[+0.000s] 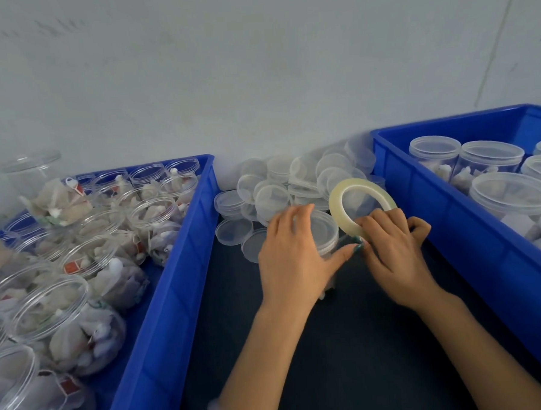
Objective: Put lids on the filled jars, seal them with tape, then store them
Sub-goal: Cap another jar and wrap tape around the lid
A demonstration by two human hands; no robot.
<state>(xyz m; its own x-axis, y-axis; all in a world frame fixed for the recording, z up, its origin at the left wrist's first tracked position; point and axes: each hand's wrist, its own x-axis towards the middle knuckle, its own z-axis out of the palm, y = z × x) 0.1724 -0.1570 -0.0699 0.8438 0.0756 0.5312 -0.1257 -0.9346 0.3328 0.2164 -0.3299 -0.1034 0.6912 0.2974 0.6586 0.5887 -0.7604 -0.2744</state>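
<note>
A: Gripping what with the left hand (293, 253)?
B: Cups the lidded jar (324, 227), fingers curled over its top, thumb stretched toward the right hand (391, 255).
A: And there?
B: Pinches the tape (335, 206), held upright just past the knuckles, beside the jar.
A: Around the grip?
B: Lids (293, 184) heaped just beyond. Left bin (185, 272) with open jars (78, 262); right bin (435, 202) with closed jars (492, 158).

Lidded clear jar (324, 229) stands upright beside the tilted tape roll (335, 203).
</note>
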